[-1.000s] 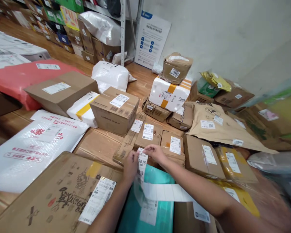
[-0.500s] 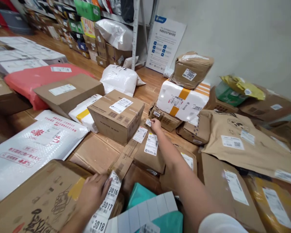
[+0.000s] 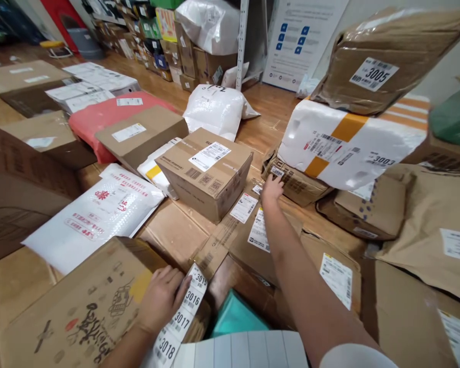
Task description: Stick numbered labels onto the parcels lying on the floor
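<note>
My left hand (image 3: 163, 299) grips a strip of white number labels (image 3: 182, 320), which shows 3015 to 3018. Below that hand lies a printed cardboard box (image 3: 84, 301). My right hand (image 3: 272, 189) reaches forward with its fingers partly extended and nothing visible in them. Its fingertips overlap the front of a small brown box marked 3008 (image 3: 302, 184); I cannot tell whether they touch it. Just left of the hand, a small white label (image 3: 257, 188) sits on a long narrow carton (image 3: 210, 250). Under my right forearm is a brown parcel (image 3: 241, 245) with a white shipping label.
A taped white foam box (image 3: 329, 145) marked 3003 carries a wrapped parcel (image 3: 360, 56) marked 3005. A Supor-type carton (image 3: 210, 189) stands mid-floor. A white bubble mailer (image 3: 99, 214), a red parcel (image 3: 84, 120) and a teal package (image 3: 235, 314) lie around. Shelving (image 3: 242, 46) rises behind.
My right hand has left the small label on the narrow carton and moved toward the 3008 box. The label stays on the carton. The view has shifted; my left hand still grips the strip.
</note>
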`<move>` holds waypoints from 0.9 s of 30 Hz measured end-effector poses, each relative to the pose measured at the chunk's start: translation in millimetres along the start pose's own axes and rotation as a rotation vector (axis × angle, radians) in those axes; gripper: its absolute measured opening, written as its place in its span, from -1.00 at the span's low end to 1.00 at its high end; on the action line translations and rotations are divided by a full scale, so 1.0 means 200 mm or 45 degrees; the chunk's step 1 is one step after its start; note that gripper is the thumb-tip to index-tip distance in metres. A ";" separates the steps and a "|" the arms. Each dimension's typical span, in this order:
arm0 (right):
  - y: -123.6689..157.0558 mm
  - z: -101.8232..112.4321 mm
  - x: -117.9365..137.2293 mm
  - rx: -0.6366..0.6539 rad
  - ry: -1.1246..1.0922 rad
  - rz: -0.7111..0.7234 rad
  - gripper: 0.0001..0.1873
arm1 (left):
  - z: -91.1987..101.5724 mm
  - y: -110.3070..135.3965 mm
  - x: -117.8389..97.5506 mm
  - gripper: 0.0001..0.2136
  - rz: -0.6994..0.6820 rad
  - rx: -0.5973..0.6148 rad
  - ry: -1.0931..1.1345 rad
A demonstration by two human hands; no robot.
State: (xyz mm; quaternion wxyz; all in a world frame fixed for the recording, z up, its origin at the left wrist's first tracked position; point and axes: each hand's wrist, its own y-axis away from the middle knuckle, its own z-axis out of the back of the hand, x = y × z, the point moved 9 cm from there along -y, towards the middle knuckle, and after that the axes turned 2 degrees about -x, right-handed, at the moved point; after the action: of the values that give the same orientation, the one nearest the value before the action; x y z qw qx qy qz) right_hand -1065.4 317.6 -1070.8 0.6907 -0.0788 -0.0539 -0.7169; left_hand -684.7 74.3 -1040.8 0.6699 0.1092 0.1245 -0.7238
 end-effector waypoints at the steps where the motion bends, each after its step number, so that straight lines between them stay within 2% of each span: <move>1: 0.09 0.08 0.05 -0.043 -0.038 0.013 -0.57 | 0.01 0.00 0.00 -0.76 0.000 0.003 -0.002; 3: 0.37 0.22 0.17 -0.050 -0.147 0.112 -0.59 | 0.05 -0.01 0.01 -0.75 0.011 0.005 0.049; 4: 0.56 0.28 0.30 0.040 -0.380 0.336 -0.61 | 0.08 -0.02 0.00 -0.75 0.034 -0.002 0.107; 6: 1.00 0.40 0.47 0.270 -0.518 0.577 -0.70 | 0.17 -0.03 -0.03 -0.74 0.128 -0.024 0.256; 7: 1.23 0.48 0.55 0.446 -0.693 0.707 -0.62 | 0.24 -0.02 -0.08 -0.73 0.185 -0.041 0.300; 8: 1.43 0.58 0.59 0.593 -0.846 0.734 -0.51 | 0.33 -0.01 -0.14 -0.71 0.234 -0.050 0.333; 9: 1.58 0.69 0.60 0.684 -0.975 0.663 -0.46 | 0.44 0.01 -0.23 -0.70 0.261 -0.053 0.350; 11: 1.77 0.97 0.59 0.842 -1.211 0.445 -0.49 | 0.71 0.08 -0.45 -0.71 0.302 -0.030 0.450; 13: 1.89 1.27 0.59 0.992 -1.417 0.196 -0.60 | 1.05 0.18 -0.63 -0.72 0.455 -0.008 0.697; 16: 2.02 1.73 0.68 1.094 -1.531 -0.117 -0.71 | 1.59 0.40 -0.72 -0.69 0.868 -0.012 1.117; 18: 2.11 2.00 0.81 1.045 -1.504 -0.242 -0.72 | 1.91 0.50 -0.74 -0.67 0.954 0.056 1.319; 20: 2.20 2.23 1.00 0.959 -1.487 -0.295 -0.70 | 2.20 0.56 -0.69 -0.66 0.919 0.131 1.446; 22: 2.28 2.37 1.21 0.894 -1.475 -0.335 -0.69 | 2.41 0.59 -0.56 -0.56 0.924 0.173 1.456; 24: 2.33 2.43 1.42 0.861 -1.467 -0.387 -0.70 | 2.51 0.62 -0.36 -0.52 1.002 0.224 1.436; 27: 2.34 2.37 1.73 0.820 -1.472 -0.468 -0.72 | 2.54 0.62 -0.04 -0.54 1.038 0.438 1.495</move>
State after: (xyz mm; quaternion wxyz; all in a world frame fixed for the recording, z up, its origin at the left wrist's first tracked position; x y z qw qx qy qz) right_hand -590.7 47.4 -554.4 0.4070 -0.2290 -0.6367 -0.6136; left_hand -556.8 -93.7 -563.1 0.6822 0.6201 0.2968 -0.2490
